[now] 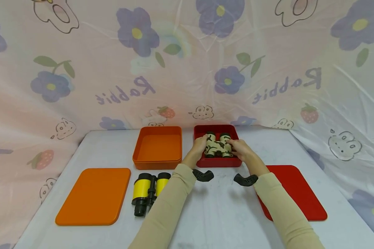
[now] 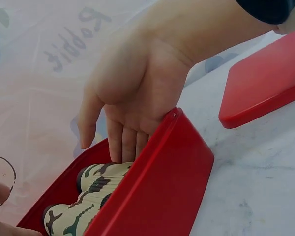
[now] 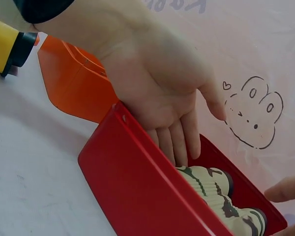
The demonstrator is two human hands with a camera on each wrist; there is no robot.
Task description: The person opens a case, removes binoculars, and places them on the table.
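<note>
A pair of camouflage-patterned binoculars (image 1: 219, 146) lies inside a red box (image 1: 216, 163) at the back of the table. My left hand (image 1: 199, 147) reaches over the box's left side, its straight fingers down beside the binoculars. At the other end, my right hand (image 1: 241, 149) reaches in over the right side. In the left wrist view the right hand (image 2: 142, 83) has extended fingers at the binoculars' end and its thumb held apart. The right wrist view shows the left hand (image 3: 157, 78) likewise, fingertips right at the binoculars and thumb apart.
An orange box (image 1: 157, 165) stands left of the red one. Its matching orange lid (image 1: 93, 197) lies front left. Yellow and black binoculars (image 1: 141, 188) sit beside the left forearm, partly covered by it. A red lid (image 1: 294, 190) lies under the right forearm. A printed curtain (image 1: 180, 93) hangs behind.
</note>
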